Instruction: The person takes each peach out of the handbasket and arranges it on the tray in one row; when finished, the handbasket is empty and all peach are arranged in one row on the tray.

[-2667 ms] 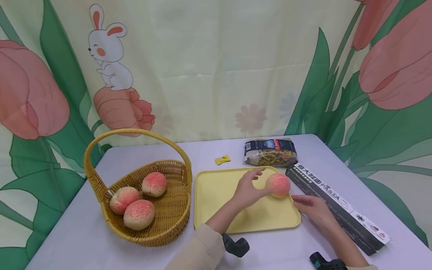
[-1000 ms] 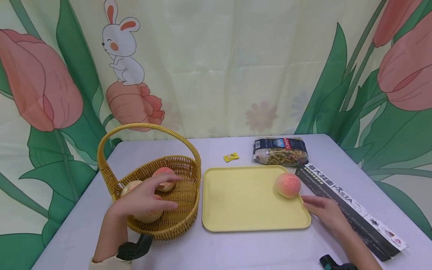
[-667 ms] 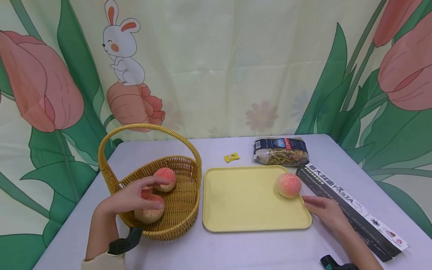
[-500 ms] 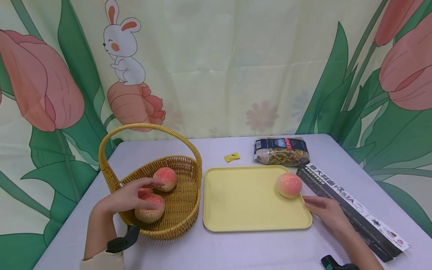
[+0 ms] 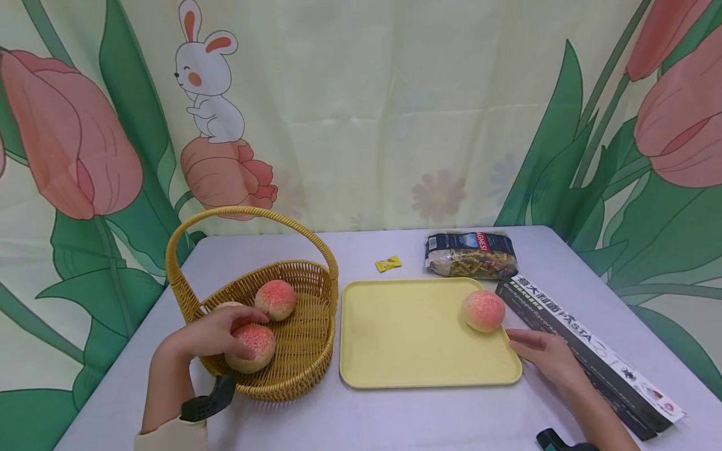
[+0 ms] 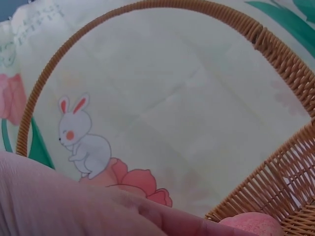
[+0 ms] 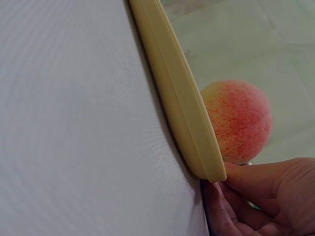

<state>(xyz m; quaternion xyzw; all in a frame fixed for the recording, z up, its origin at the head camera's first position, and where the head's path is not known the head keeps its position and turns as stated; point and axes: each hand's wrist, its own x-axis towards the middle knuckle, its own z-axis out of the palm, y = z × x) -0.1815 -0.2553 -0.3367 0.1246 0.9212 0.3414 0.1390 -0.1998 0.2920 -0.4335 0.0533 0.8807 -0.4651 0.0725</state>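
Note:
In the head view, my left hand (image 5: 217,332) is inside the wicker basket (image 5: 307,360), its fingers and thumb curled round a peach mostly hidden beneath it. The thumb lies against the front peach (image 5: 254,351), and another peach (image 5: 276,299) sits just beyond the fingers. The left wrist view shows the back of the hand and part of a peach (image 6: 253,223). My right hand (image 5: 544,354) holds the right edge of the yellow tray (image 5: 420,338); in the right wrist view its thumb and fingers pinch the tray's corner. One peach (image 5: 484,311) rests on the tray's right side.
A pasta bag (image 5: 470,255) lies behind the tray, with a small yellow packet (image 5: 388,264) to its left. The long black-and-white pasta box (image 5: 592,360) lies diagonally right of the tray, beside my right hand. The basket's tall handle (image 5: 248,212) arches above its opening.
My left hand has moved from beside the tray's peach to the basket, lowered among the peaches and curled its fingers in. The right hand stays at the tray's edge; the view has shifted slightly.

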